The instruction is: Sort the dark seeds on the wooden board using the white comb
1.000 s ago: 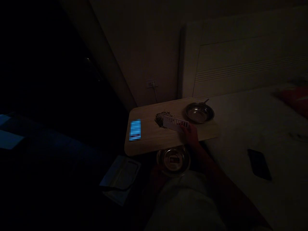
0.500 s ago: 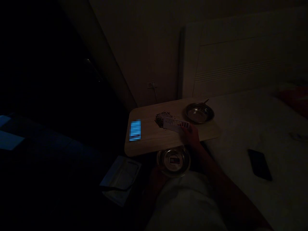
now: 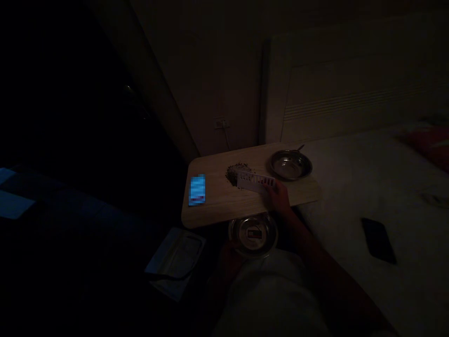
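My right hand (image 3: 278,195) grips one end of a long white slotted plastic piece (image 3: 255,180) over the wooden table. Its far end touches or overlaps a heap of small dark grains (image 3: 235,172); the dim light hides which. Below the table's near edge, a shiny round metal bowl (image 3: 253,245) with a dark rectangular label inside sits at my lap. My left hand (image 3: 232,255) is closed at the bowl's left rim, its fingers mostly lost in shadow. On the table's right end stands a second metal bowl (image 3: 291,167) with a thin handle rising behind it.
A lit phone (image 3: 197,190) lies on the left of the wooden table (image 3: 210,215). An open clear bag or packet (image 3: 177,262) is at the lower left. On the bed (image 3: 340,206) to the right lies a dark phone (image 3: 379,240). A wall socket (image 3: 221,123) with a plugged cord is behind.
My right hand and the white slotted piece have shifted very slightly left. The heap of grains, both bowls and my left hand look the same.
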Demonstrator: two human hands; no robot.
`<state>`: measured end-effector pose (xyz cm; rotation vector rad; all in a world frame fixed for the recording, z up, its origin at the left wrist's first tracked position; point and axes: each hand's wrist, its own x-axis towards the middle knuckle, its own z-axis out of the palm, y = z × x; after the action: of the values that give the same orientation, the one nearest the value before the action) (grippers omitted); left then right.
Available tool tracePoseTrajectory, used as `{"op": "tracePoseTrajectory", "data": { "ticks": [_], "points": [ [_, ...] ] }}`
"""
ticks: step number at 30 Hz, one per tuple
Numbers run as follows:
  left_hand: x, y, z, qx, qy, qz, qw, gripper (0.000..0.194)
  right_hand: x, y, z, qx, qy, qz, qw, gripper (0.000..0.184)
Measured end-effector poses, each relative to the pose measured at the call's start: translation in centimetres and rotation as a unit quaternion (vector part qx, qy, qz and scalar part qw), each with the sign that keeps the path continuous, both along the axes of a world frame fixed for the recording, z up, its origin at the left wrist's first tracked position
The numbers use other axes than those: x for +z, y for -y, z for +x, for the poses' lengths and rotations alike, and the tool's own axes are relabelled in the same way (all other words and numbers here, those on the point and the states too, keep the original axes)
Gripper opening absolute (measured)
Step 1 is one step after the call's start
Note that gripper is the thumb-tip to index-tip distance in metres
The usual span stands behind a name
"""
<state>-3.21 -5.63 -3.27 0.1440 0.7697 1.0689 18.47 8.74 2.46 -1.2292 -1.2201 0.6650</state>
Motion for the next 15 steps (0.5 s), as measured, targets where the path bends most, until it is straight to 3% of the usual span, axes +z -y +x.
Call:
{"op": "tracePoseTrajectory", "data": {
  "ticks": [15],
  "points": [
    [-0.26,0.17,-0.04,-0.004,0.001,0.002,1.000,0.037,-0.36,-0.16,-0.25,0.020,-0.021,-0.009,1.000,0.026]
  ]
}}
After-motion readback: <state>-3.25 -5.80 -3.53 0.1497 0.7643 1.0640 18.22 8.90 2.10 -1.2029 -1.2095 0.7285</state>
